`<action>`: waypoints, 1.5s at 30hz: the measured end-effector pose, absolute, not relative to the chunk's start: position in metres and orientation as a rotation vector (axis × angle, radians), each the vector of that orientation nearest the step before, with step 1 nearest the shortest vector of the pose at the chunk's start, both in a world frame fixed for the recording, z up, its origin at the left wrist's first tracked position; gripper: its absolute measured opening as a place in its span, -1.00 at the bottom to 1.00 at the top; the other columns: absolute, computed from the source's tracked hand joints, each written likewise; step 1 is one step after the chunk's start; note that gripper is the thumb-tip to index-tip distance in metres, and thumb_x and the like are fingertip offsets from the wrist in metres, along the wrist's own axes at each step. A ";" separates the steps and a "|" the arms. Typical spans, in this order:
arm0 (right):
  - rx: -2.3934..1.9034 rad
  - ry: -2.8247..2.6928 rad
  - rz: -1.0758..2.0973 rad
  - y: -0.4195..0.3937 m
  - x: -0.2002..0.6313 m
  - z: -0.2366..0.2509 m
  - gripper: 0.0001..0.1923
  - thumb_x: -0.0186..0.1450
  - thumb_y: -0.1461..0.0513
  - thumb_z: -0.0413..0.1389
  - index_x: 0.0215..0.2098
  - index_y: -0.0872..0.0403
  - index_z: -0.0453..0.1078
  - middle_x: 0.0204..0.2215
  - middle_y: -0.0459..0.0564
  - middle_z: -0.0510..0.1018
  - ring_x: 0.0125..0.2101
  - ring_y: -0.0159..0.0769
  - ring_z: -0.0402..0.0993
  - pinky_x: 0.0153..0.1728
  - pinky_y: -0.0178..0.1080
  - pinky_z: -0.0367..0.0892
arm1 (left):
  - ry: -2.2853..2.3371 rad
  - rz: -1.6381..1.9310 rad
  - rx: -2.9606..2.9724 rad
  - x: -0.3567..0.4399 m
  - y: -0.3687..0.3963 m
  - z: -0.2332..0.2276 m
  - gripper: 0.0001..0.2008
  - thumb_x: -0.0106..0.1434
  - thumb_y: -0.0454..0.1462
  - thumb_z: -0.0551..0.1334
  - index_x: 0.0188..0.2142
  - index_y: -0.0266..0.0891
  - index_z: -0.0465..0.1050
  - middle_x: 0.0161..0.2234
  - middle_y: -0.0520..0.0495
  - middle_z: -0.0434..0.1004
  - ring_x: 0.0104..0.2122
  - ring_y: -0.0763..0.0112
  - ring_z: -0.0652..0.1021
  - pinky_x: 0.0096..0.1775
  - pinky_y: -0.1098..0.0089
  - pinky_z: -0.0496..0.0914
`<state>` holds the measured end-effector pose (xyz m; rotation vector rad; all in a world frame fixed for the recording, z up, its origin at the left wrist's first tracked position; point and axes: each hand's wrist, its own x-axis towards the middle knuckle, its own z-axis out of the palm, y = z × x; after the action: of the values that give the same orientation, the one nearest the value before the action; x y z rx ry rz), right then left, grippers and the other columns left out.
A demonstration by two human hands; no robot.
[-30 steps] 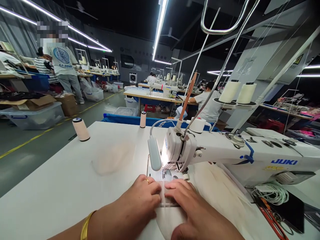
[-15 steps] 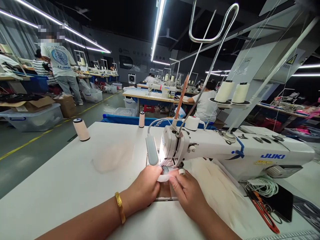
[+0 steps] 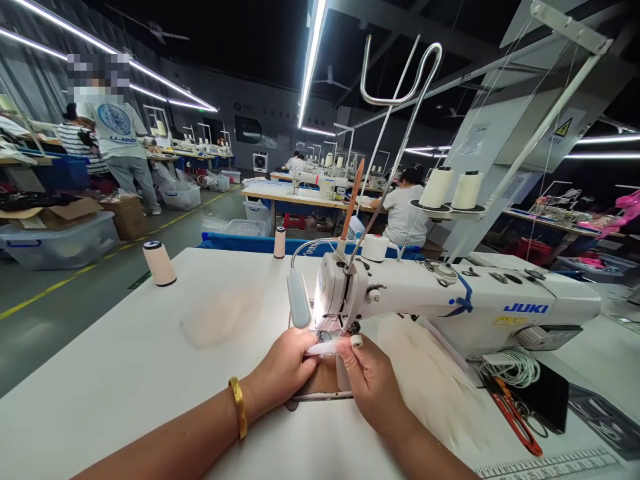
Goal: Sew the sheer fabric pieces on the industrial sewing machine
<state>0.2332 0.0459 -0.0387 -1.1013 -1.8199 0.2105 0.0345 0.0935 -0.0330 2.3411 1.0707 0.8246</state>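
A narrow strip of white fabric (image 3: pixel 323 347) stretches between my two hands, just in front of the needle area of a white sewing machine (image 3: pixel 400 293). My left hand (image 3: pixel 287 363), below a gold bracelet (image 3: pixel 239 407) on the wrist, pinches the strip's left end. On the other side my right hand (image 3: pixel 369 373) grips the right end between thumb and fingers. The machine's lamp (image 3: pixel 299 299) lights the spot from the left. Its presser foot and needle are small and partly hidden behind my fingers and the strip.
Pale sheer fabric pieces (image 3: pixel 425 373) lie right of my right hand, under the machine arm. Orange-handled scissors (image 3: pixel 517 423), a coil of white cord (image 3: pixel 515 369) and a ruler (image 3: pixel 555 461) are farther right. Thread cones (image 3: pixel 160 264) stand at the table's back edge. Other people sit and stand beyond.
My left hand has shifted slightly left, and more of the white strip shows between the hands, now pulled straighter. The view has turned a little.
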 end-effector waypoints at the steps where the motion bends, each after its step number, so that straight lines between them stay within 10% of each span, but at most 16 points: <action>1: -1.094 -1.823 0.212 0.046 0.233 -0.039 -0.69 0.61 0.20 -0.07 -0.24 -0.01 0.42 -0.37 -0.08 0.56 -0.34 -0.26 0.53 -0.29 -0.27 0.43 | 1.055 0.837 2.341 0.035 0.094 -0.033 -0.81 0.25 -0.44 0.13 -0.47 -0.18 0.29 -0.38 0.00 0.46 -0.34 0.33 0.47 -0.31 0.40 0.34; 23: -0.949 -2.540 0.285 0.026 0.253 -0.018 -0.80 0.60 0.25 0.00 -0.23 -0.01 0.28 -0.32 -0.13 0.52 -0.28 -0.26 0.41 -0.04 -0.16 0.29 | 0.691 0.956 2.734 0.020 0.055 -0.037 -0.75 0.33 -0.47 0.19 -0.39 -0.15 0.54 -0.40 -0.01 0.42 -0.39 0.33 0.30 -0.36 0.31 0.17; 41: -1.069 -2.447 0.116 0.042 0.252 -0.038 -0.76 0.62 0.26 -0.06 -0.21 -0.02 0.35 -0.30 -0.07 0.56 -0.30 -0.21 0.45 -0.25 -0.18 0.31 | 0.870 0.914 2.857 0.021 0.087 -0.043 -0.76 0.27 -0.48 0.18 -0.45 -0.20 0.49 -0.43 -0.03 0.41 -0.42 0.33 0.33 -0.42 0.34 0.15; 45: -1.041 -2.451 0.086 0.039 0.250 -0.033 -0.81 0.51 0.04 0.21 -0.12 -0.05 0.38 -0.26 -0.09 0.61 -0.31 -0.16 0.51 -0.27 -0.16 0.34 | 0.903 0.932 2.921 0.021 0.084 -0.042 -0.82 0.29 -0.43 0.25 -0.44 -0.20 0.45 -0.41 -0.02 0.38 -0.44 0.36 0.30 -0.41 0.32 0.13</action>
<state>0.2496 0.0386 -0.0328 -1.0407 -2.4506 0.0856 0.0215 0.0840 -0.0420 2.9206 0.9034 0.9316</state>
